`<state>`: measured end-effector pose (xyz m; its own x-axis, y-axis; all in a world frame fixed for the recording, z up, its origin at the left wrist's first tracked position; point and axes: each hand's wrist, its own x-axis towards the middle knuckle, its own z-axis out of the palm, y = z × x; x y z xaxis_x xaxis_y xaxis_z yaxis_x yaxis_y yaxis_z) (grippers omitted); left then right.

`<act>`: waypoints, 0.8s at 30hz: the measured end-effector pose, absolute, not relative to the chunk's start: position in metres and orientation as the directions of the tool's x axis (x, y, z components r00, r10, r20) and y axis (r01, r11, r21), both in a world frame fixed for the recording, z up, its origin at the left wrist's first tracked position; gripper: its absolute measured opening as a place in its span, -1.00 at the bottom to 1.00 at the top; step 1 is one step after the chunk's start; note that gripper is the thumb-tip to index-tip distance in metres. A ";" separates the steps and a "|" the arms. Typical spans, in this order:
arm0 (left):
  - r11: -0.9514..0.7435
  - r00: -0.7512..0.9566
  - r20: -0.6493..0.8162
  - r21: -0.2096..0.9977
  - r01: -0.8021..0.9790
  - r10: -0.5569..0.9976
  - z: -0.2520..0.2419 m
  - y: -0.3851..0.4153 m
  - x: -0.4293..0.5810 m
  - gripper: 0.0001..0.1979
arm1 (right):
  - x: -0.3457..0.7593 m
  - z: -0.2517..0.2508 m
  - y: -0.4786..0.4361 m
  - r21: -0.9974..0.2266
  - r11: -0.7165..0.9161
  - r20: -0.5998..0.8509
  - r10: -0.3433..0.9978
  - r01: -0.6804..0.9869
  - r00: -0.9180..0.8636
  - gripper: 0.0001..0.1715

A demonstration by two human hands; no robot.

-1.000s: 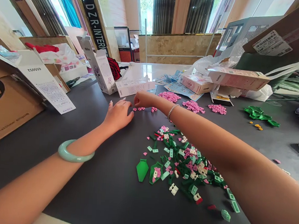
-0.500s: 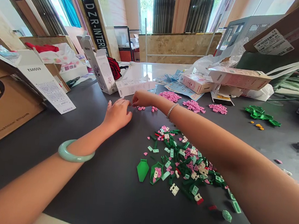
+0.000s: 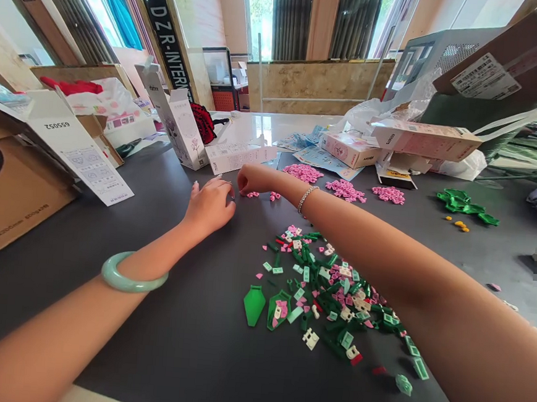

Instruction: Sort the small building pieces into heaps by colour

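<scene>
My left hand point(image 3: 210, 202), a pale green bangle point(image 3: 135, 272) on its wrist, reaches forward low over the dark table point(image 3: 158, 353). Its fingers are bent and close together. My right hand point(image 3: 255, 179) meets it almost fingertip to fingertip, curled with the knuckles up and turned left. Whatever the fingers pinch is hidden. Small pink pieces point(image 3: 275, 196) lie just right of and beneath my right hand. Beyond that forearm are piles of pink flower-shaped pieces point(image 3: 302, 173). Nearer to me spreads a loose heap of green, pink, white and red building bricks point(image 3: 331, 286).
At left stand a cardboard box point(image 3: 21, 206) and a white box point(image 3: 81, 149). An upright white carton point(image 3: 181, 126) is behind my hands. Pink boxes point(image 3: 426, 139) and plastic bags fill the back right. Green leaf pieces point(image 3: 466, 205) and orange bits point(image 3: 459, 225) lie at right.
The whole view has shifted slightly to the left. Both hands keep nearly the same pose, fingertips close together; the bricks lie as before.
</scene>
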<state>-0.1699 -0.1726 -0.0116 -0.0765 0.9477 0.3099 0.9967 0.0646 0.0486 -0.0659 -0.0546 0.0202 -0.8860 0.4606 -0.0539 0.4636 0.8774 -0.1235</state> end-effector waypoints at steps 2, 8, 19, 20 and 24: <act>0.065 -0.077 0.312 0.048 0.997 0.947 -0.012 -0.173 -0.170 -0.75 | -0.066 0.021 -0.054 -0.117 0.878 -0.045 0.462 0.464 -0.886 -0.94; 0.064 -0.078 0.313 0.052 0.997 0.947 -0.011 -0.173 -0.170 -0.75 | -0.066 0.023 -0.054 -0.101 0.883 -0.050 0.457 0.459 -0.888 -0.95; 0.032 -0.049 0.352 0.056 0.998 0.935 -0.013 -0.173 -0.170 -0.77 | -0.063 0.025 -0.048 -0.095 0.879 0.028 0.471 0.467 -0.881 -0.97; 0.017 -0.036 0.357 0.055 0.998 0.933 -0.013 -0.173 -0.170 -0.77 | -0.061 0.025 -0.046 -0.102 0.878 0.028 0.473 0.468 -0.881 -0.95; -0.047 0.027 0.365 0.047 0.998 0.931 -0.013 -0.172 -0.170 -0.78 | -0.056 0.024 -0.039 -0.129 0.870 0.005 0.480 0.475 -0.877 -0.84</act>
<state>-0.1696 -0.1720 -0.0134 0.0270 0.9308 0.3645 0.9978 -0.0473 0.0468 -0.0559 -0.0388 0.0240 -0.8774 0.4797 0.0054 0.4751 0.8704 -0.1290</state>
